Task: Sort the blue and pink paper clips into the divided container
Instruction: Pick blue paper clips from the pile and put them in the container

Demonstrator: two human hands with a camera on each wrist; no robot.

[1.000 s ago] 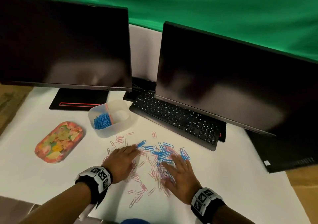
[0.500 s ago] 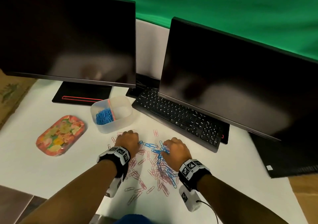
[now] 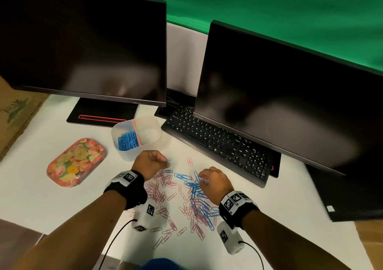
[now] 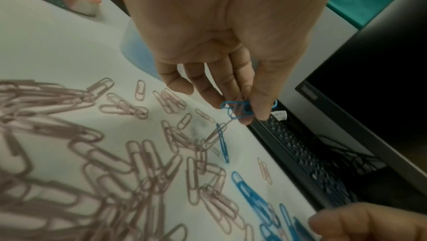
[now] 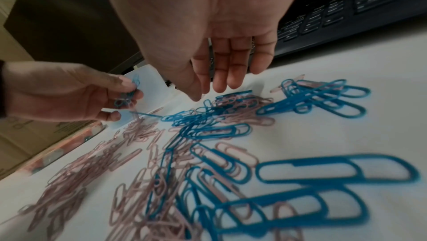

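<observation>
A heap of pink paper clips (image 3: 159, 189) and blue paper clips (image 3: 194, 186) lies on the white table. My left hand (image 3: 165, 161) is raised just above the heap's far left edge and pinches a few blue clips (image 4: 235, 109) between thumb and fingers. It hangs a short way in front of the translucent divided container (image 3: 145, 149). That container's left compartment holds blue clips (image 3: 127, 141); its right one looks empty. My right hand (image 3: 202, 178) hovers over the blue clips (image 5: 312, 97), its fingers (image 5: 233, 69) pointing down and holding nothing.
A black keyboard (image 3: 217, 143) runs behind the heap on the right under a monitor (image 3: 279, 95). A second monitor (image 3: 83, 41) and its base (image 3: 101, 114) stand behind the container. A floral tray (image 3: 75, 162) lies at left, cardboard (image 3: 16, 112) beyond it.
Both hands lay flat on the heap a second ago. They slid forward and curled, and the left hand has lifted with blue clips pinched in it.
</observation>
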